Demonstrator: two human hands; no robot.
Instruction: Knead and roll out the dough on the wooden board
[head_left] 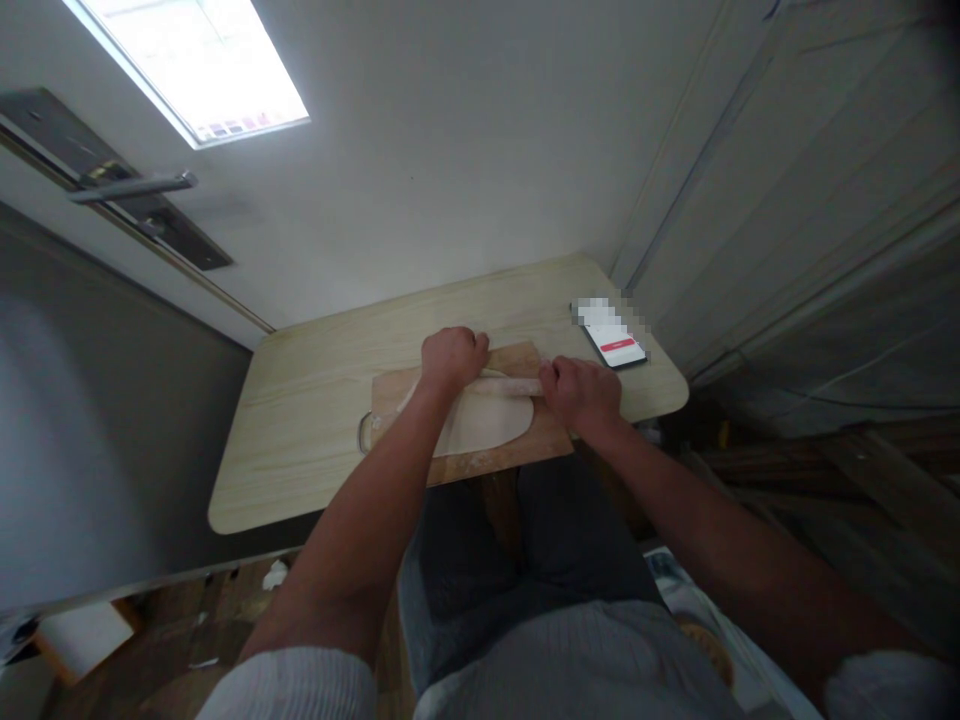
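Note:
A sheet of pale dough lies flattened on a wooden cutting board with a metal handle at its left end. Across the dough's far part runs a floury rolling pin. My left hand is closed around the pin's left end, and my right hand grips its right end. The left forearm hides part of the board and dough. Fingers of both hands are curled, so the pin's ends are covered.
The board rests on a light wood table with rounded corners. A phone with a lit screen lies at the table's right. Behind the table stands a white door with a metal lever handle and a bright window pane.

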